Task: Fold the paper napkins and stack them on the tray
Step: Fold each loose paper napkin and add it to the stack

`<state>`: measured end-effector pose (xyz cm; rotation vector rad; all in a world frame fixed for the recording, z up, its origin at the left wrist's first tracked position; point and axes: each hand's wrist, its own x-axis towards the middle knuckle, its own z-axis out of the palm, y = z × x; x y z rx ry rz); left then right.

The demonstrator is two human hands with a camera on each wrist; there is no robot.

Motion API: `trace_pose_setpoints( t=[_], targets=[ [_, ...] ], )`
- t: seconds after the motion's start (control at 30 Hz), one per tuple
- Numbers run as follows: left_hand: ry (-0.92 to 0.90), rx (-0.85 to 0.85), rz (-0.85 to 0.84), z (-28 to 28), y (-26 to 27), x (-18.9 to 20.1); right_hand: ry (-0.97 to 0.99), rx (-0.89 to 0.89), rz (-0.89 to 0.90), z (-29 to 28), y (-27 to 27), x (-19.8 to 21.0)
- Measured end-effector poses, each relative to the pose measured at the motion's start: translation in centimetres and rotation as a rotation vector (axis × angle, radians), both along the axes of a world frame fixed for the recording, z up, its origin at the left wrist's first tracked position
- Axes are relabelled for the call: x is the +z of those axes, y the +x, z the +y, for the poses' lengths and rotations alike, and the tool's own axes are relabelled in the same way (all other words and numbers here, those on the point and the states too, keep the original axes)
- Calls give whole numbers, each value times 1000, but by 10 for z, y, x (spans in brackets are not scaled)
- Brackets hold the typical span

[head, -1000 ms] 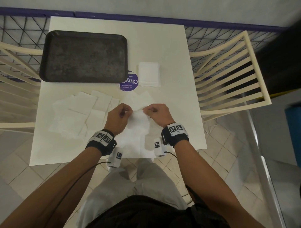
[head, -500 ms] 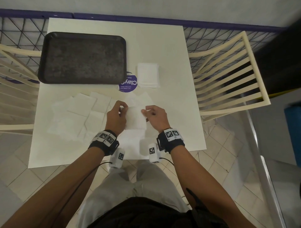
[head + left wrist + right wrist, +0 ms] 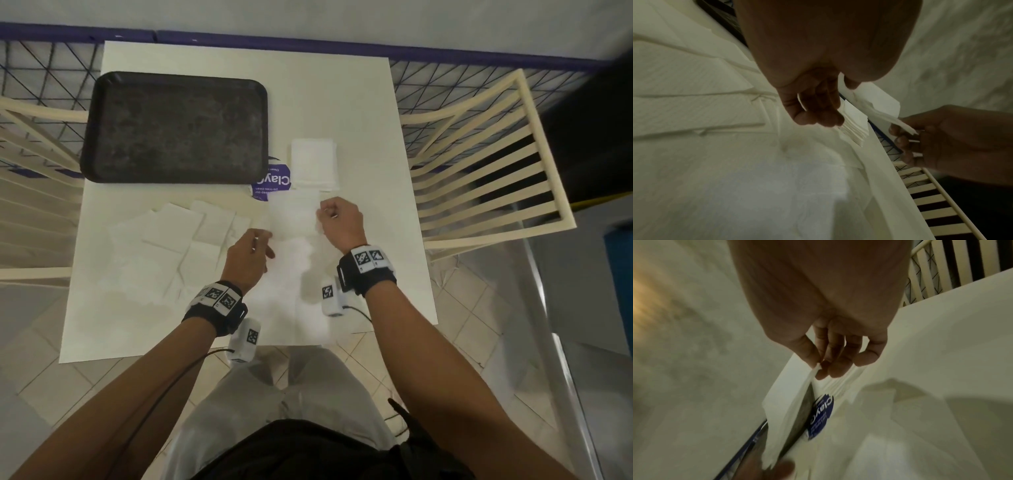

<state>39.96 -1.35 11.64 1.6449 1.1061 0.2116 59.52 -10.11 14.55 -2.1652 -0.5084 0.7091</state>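
Far left on the white square table point(image 3: 359, 102) lies a dark rectangular plastic tray point(image 3: 174, 126), nothing on it. Near of the tray, loose white paper napkins point(image 3: 171, 236) sprawl overlapping across the table's left half. Just right of the tray's near-right corner sits a round purple sticker with white lettering point(image 3: 270, 183), partly covered. Centre: the left hand point(image 3: 248, 257), fingers curled, thumb and fingertips pinching the near-left edge of 1 white paper napkin held lifted off the table point(image 3: 293, 216). The napkin spans between both hands. The right hand point(image 3: 340, 222) pinches its right edge between thumb and forefinger, remaining fingers curled loosely beneath, clearest in the right wrist view point(image 3: 838, 353). Just far of the held napkin, a small stack of folded white napkins point(image 3: 313, 162) rests on the table, right of the tray and apart from it. Cream slatted chairs point(image 3: 486, 154) flank the table.
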Motion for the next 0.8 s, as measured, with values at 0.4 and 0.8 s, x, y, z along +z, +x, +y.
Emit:
trace_pose_setpoints(
  t=[0.4,0.8],
  targets=[
    [-57,-108,151,12,-19,-18,-69,-154,-71,81,92,-8],
    [-82,-55,190,16,-16,-22,-185,-193,-58,96,105,-32]
  ],
)
